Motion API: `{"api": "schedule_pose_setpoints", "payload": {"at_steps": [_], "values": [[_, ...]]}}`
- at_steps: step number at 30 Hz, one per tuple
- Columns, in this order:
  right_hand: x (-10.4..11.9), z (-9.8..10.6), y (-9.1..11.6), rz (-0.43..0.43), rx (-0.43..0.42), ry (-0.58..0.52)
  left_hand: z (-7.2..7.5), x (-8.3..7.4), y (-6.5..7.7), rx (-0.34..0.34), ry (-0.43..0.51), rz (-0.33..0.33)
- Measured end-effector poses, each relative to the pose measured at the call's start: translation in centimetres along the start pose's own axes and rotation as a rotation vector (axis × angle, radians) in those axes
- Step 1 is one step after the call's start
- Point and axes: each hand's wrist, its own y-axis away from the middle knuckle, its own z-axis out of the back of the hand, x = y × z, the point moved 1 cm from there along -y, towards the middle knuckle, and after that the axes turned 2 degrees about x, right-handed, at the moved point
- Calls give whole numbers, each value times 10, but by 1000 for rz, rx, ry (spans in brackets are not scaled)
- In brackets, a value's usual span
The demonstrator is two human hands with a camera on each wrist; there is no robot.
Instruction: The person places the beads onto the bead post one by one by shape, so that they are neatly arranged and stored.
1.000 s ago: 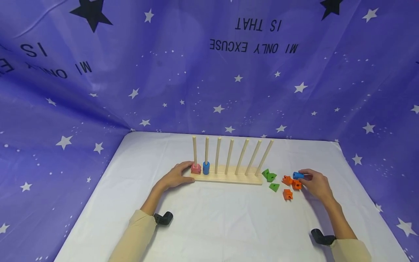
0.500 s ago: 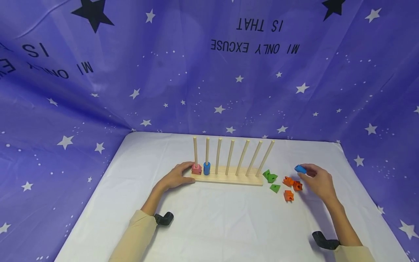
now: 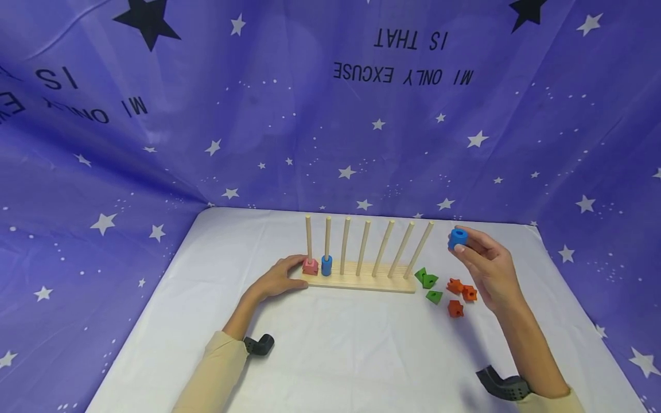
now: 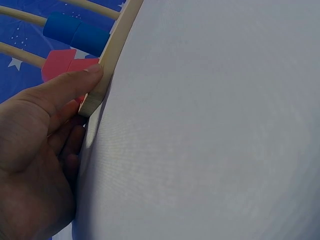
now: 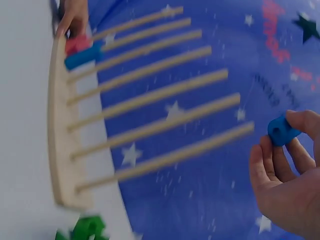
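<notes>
The wooden peg rack [image 3: 361,281] stands on the table with several upright pegs in a row. Its leftmost peg carries pink blocks [image 4: 67,65], and blue cylinder beads [image 4: 75,33] sit on the peg beside it. My left hand [image 3: 279,277] grips the rack's left end, thumb on the front edge and fingers behind. Raised above the table, to the right of the rightmost peg, my right hand [image 3: 490,267] pinches a blue cylinder bead [image 3: 458,238] between thumb and fingers. The bead's hole faces up in the head view.
Green triangular beads [image 3: 430,280] lie just off the rack's right end. Orange notched beads [image 3: 455,308] are scattered a little farther right. A starry blue-purple cloth [image 3: 346,143] hangs behind the white tabletop [image 3: 361,355].
My right hand has lifted the blue bead off the table, up and leftward toward the rack, and turned it from lying to upright. The left hand keeps its place.
</notes>
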Motion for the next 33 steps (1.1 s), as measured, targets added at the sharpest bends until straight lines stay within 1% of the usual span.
{"api": "schedule_pose_setpoints", "payload": {"at_steps": [4, 7, 10, 13, 15, 22, 28, 33], "values": [[6, -29, -5, 15, 10, 74, 0, 0, 0, -1, 5, 0], [8, -50, -10, 33, 36, 128, 0, 0, 0, 1, 4, 3], [8, -70, -15, 69, 72, 206, 0, 0, 0, 2, 0, -3], [6, -90, -22, 109, 102, 260, 0, 1, 0, -3, -5, -13], [4, -102, -26, 130, 120, 276, 0, 2, 0, -2, -8, -16], [-12, -144, -43, 154, 189, 247, 0, 2, 1, 2, -6, -4], [-22, -175, -58, 163, 203, 295, 1, 2, 0, 2, -14, -16], [-30, -192, -67, 169, 184, 286, 1, 2, 0, 4, -14, -22]]}}
